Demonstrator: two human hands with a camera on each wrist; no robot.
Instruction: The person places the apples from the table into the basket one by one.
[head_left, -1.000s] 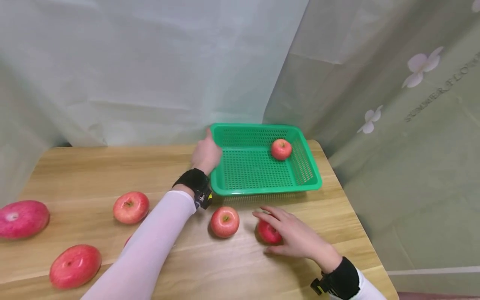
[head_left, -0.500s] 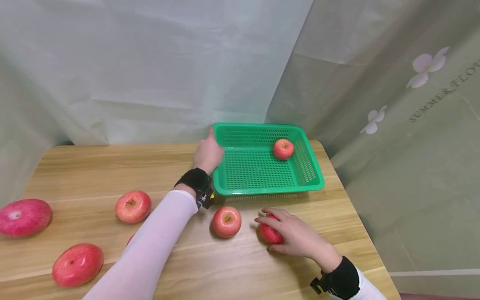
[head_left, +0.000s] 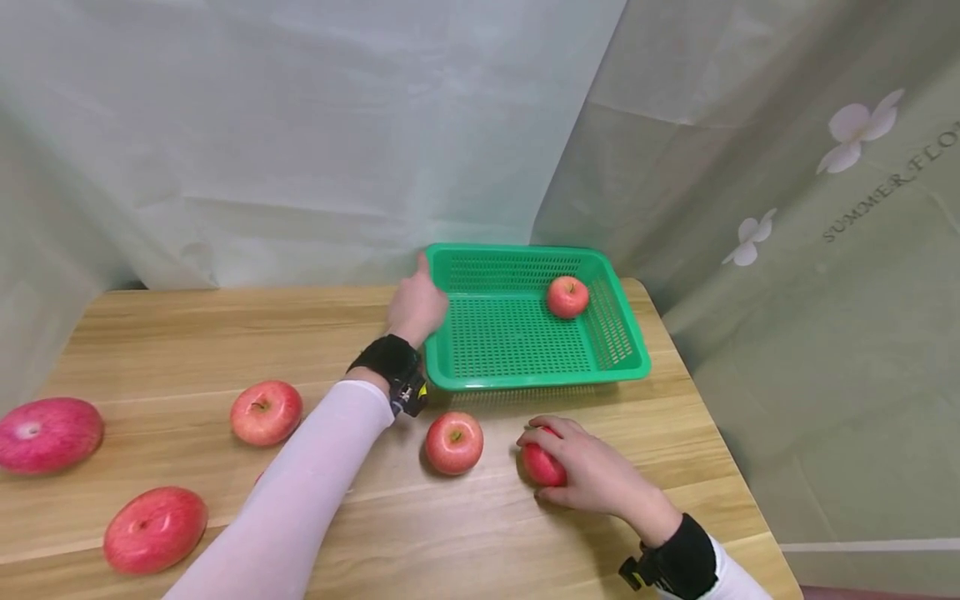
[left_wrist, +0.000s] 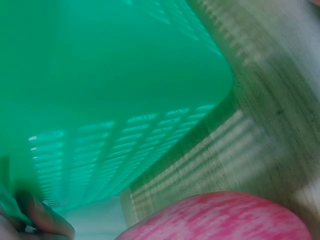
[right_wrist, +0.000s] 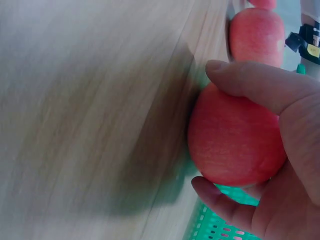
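Curling round a red apple (head_left: 542,465), the right hand (head_left: 592,475) has its thumb and fingers wrapped over the fruit, which sits on the wooden table (head_left: 187,333) at about 6 o'clock from the green basket (head_left: 600,367). The right wrist view shows the thumb (right_wrist: 260,85) pressed across the apple's top and a finger tucked beneath, the palm close against the skin. The left hand (head_left: 415,307) sits at the basket's 9 o'clock rim, fingers bent over the edge and gripping it; the left wrist view shows only a fingertip (left_wrist: 42,217) against the green mesh. One apple (head_left: 567,297) lies inside the basket toward its 2 o'clock corner. A second loose apple (head_left: 453,442) rests just at 9 o'clock of the held one, apart from it. Three more apples lie well off toward 9 o'clock: one (head_left: 266,412) near the left sleeve (head_left: 300,500), two (head_left: 153,529) (head_left: 47,435) by the table's edge.
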